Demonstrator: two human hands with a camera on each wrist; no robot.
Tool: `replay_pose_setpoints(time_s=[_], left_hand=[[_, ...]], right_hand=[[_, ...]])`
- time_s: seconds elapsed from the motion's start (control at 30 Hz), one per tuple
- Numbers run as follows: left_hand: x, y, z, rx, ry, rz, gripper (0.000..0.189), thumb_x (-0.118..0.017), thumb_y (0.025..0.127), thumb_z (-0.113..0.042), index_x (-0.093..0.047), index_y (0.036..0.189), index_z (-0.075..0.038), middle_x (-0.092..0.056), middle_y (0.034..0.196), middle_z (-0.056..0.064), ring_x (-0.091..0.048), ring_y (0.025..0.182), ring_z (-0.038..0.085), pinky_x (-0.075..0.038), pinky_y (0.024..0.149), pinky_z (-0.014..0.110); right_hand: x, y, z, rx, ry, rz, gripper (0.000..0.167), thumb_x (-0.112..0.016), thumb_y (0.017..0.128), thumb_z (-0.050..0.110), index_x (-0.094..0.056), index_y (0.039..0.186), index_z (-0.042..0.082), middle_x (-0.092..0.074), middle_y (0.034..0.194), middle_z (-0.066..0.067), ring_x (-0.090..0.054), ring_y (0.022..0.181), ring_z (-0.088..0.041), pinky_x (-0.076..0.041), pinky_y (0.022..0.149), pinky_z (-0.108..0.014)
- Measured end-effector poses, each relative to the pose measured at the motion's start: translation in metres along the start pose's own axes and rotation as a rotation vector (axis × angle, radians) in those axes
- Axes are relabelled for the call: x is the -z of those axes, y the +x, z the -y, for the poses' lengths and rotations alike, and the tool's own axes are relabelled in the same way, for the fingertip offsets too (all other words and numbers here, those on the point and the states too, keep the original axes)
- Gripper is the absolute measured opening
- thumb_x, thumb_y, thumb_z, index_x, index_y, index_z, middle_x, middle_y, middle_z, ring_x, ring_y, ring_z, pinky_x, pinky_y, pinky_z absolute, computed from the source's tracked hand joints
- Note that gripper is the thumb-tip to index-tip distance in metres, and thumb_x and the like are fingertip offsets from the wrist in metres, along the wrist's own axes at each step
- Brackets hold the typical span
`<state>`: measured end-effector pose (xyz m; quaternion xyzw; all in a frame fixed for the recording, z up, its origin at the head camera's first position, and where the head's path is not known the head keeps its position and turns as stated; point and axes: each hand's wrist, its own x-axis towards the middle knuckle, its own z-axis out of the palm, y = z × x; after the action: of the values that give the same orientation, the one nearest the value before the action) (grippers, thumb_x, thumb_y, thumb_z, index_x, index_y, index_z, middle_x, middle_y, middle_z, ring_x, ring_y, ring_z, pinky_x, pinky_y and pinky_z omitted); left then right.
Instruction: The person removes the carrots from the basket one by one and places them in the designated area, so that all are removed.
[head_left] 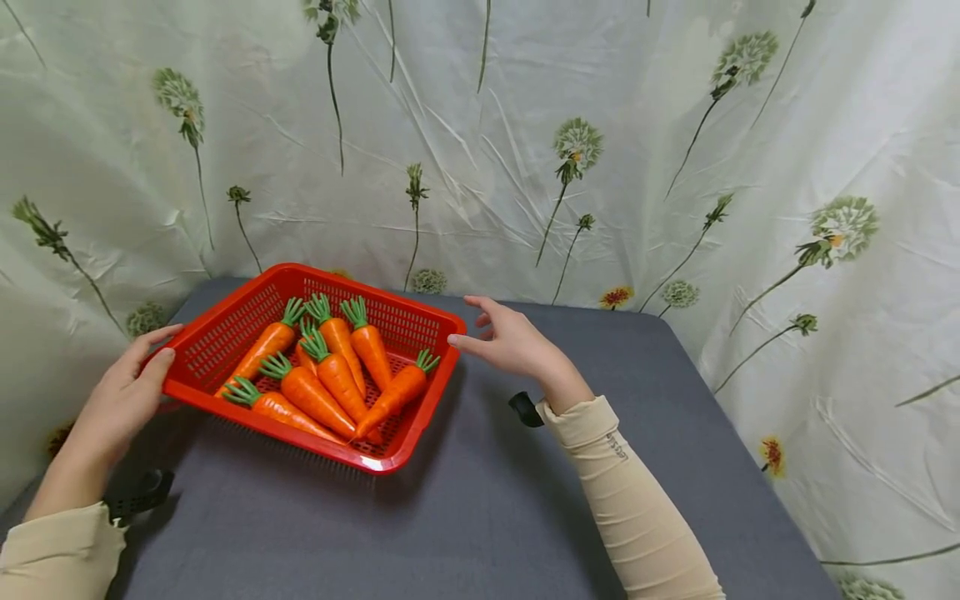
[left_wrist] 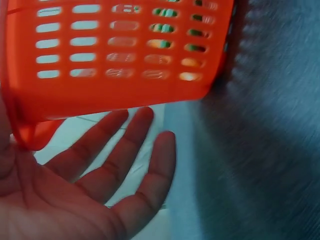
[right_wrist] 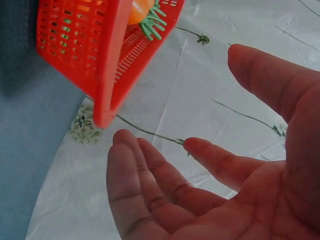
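A red plastic basket (head_left: 262, 425) with slotted sides sits on the left half of the table, several orange carrots (head_left: 309, 398) with green tops lying inside it. My left hand (head_left: 123, 396) grips the rim at the basket's left corner, thumb over the edge. In the left wrist view its other fingers (left_wrist: 115, 165) spread below the slotted wall. Beside the basket's right corner, my right hand (head_left: 513, 340) is held with fingers apart and nothing in them. The right wrist view shows a gap between those fingers (right_wrist: 125, 175) and the basket corner (right_wrist: 103, 105).
The table (head_left: 480, 517) has a dark grey cover. A pale curtain (head_left: 480, 150) printed with dandelions hangs behind it and down the right side. Black straps with small devices (head_left: 527, 409) are on both wrists, by the cream sleeves.
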<state>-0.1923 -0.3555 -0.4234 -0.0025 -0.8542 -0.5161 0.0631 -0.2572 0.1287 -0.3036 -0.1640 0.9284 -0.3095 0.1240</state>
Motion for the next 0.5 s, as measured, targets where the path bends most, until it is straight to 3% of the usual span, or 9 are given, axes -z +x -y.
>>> replay_pose_setpoints(time_s=[0.1, 0.23, 0.33, 0.5], left_hand=[[-0.003, 0.001, 0.003, 0.013, -0.124, -0.024, 0.05, -0.036, 0.117, -0.027, -0.033, 0.167, -0.032, -0.051, 0.11, -0.03, -0.066, 0.087, -0.013, -0.061, 0.066, 0.018], [-0.007, 0.0, 0.007, 0.041, -0.324, -0.042, 0.04, -0.038, 0.117, -0.027, -0.042, 0.155, -0.036, -0.055, 0.108, -0.028, -0.069, 0.085, -0.009, -0.061, 0.063, 0.021], [-0.011, -0.002, 0.011, 0.017, -0.47, -0.056, 0.033, -0.039, 0.117, -0.023, -0.047, 0.145, -0.036, -0.06, 0.108, -0.024, -0.07, 0.084, -0.006, -0.06, 0.06, 0.021], [-0.015, -0.002, 0.015, -0.035, -0.579, -0.064, 0.031, -0.039, 0.117, -0.022, -0.05, 0.143, -0.034, -0.063, 0.112, -0.022, -0.071, 0.088, -0.004, -0.06, 0.061, 0.021]], right_hand=[[-0.001, 0.004, 0.005, 0.007, 0.014, 0.002, 0.077, -0.069, 0.104, 0.046, -0.035, 0.168, 0.022, -0.058, 0.153, -0.014, -0.063, 0.135, -0.031, -0.057, 0.108, -0.049], [-0.005, 0.011, 0.013, 0.023, 0.024, 0.012, 0.075, -0.07, 0.104, 0.045, -0.038, 0.167, 0.02, -0.061, 0.149, -0.015, -0.064, 0.132, -0.031, -0.055, 0.109, -0.048], [-0.01, 0.018, 0.019, 0.029, 0.04, 0.031, 0.073, -0.07, 0.103, 0.045, -0.04, 0.165, 0.019, -0.062, 0.148, -0.015, -0.064, 0.131, -0.029, -0.055, 0.109, -0.047], [-0.017, 0.032, 0.027, 0.028, 0.052, 0.075, 0.073, -0.07, 0.103, 0.045, -0.042, 0.164, 0.018, -0.065, 0.143, -0.013, -0.066, 0.12, -0.026, -0.057, 0.102, -0.042]])
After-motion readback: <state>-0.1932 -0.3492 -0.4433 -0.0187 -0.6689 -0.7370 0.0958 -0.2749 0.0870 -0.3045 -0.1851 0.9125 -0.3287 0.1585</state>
